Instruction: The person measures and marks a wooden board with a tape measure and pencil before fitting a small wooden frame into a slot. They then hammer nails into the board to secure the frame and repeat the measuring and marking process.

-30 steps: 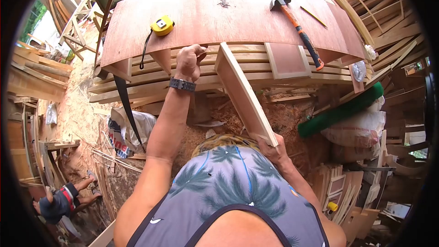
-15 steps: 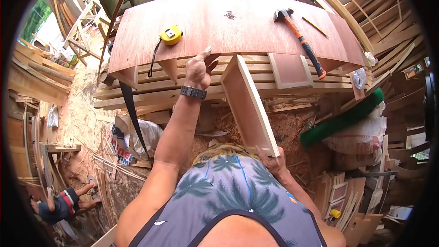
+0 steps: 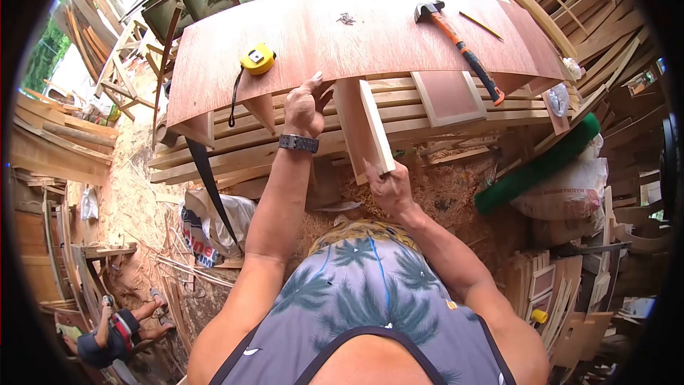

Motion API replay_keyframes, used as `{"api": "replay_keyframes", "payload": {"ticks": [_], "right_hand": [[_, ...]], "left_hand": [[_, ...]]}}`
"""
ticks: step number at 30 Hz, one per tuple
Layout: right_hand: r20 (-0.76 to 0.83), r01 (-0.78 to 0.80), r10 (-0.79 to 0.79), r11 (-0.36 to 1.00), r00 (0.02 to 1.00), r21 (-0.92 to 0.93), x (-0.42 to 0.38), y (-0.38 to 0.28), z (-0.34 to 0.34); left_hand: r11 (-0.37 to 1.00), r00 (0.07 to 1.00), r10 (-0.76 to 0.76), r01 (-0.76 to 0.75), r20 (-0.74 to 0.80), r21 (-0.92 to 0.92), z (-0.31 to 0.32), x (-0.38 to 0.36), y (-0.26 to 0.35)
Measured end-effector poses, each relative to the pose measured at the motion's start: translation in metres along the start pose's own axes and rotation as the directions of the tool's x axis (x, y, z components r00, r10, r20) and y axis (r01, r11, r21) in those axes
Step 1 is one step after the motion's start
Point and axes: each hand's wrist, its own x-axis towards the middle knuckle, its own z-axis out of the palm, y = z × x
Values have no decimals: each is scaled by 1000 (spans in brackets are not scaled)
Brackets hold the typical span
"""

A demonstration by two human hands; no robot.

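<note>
The left hand (image 3: 305,110) is at the plywood sheet (image 3: 342,43)'s front edge, its grip impossible to tell; beside it, the framed panel (image 3: 355,125) has moved forward under that edge, less sticking out, near end clasped by the right hand (image 3: 392,189).

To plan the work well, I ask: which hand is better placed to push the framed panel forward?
Right, probably: the right hand holds the framed panel by its near end, while the left hand is farther forward, by the edge of the plywood.
</note>
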Motion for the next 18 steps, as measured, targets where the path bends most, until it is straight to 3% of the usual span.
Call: {"api": "replay_keyframes", "payload": {"ticks": [5, 18], "right_hand": [[-59, 80, -85, 993, 995, -85, 37, 5, 21], [-155, 70, -103, 977, 983, -203, 98, 17, 56]], "left_hand": [[1000, 1000, 19, -20, -23, -15, 0, -2, -1], [994, 998, 36, -31, 50, -106, -14, 15, -13]]}}
